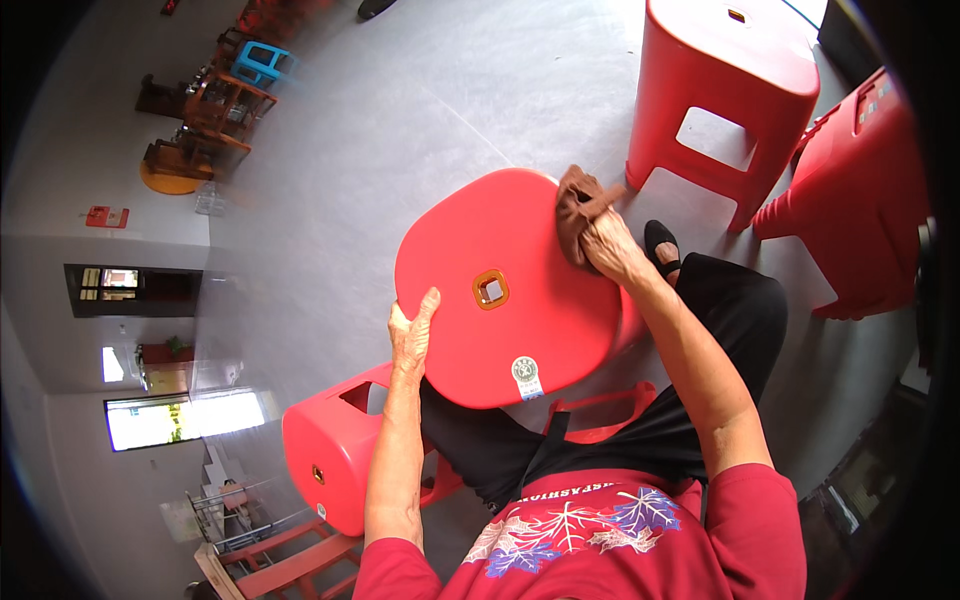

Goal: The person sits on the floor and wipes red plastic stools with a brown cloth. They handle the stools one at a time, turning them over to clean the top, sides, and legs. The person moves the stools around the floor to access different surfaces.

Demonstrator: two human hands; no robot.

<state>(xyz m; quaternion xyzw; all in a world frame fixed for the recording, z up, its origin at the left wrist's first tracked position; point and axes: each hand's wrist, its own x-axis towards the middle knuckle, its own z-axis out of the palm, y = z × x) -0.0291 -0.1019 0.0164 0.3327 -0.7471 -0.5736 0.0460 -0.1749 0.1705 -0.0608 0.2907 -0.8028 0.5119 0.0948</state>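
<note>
Before me is a red plastic stool (465, 225), its rounded seat turned towards my face. The seat has an orange-rimmed square hole in the middle and a round sticker (525, 369) near its lower edge. My left hand (412, 330) grips the seat's left edge, thumb on top and fingers hidden beneath. In my right hand (611, 244) is a bunched brown cloth (576, 206), pressed against the seat's upper right edge. The stool's legs are mostly hidden under the seat.
Another red stool (330, 450) lies on its side at my left. Upright at the upper right is a red stool (705, 75), with more stacked red stools (855, 195) beside it. Wooden chairs (225, 105) and a blue stool (262, 64) stand far off across the grey floor (330, 225).
</note>
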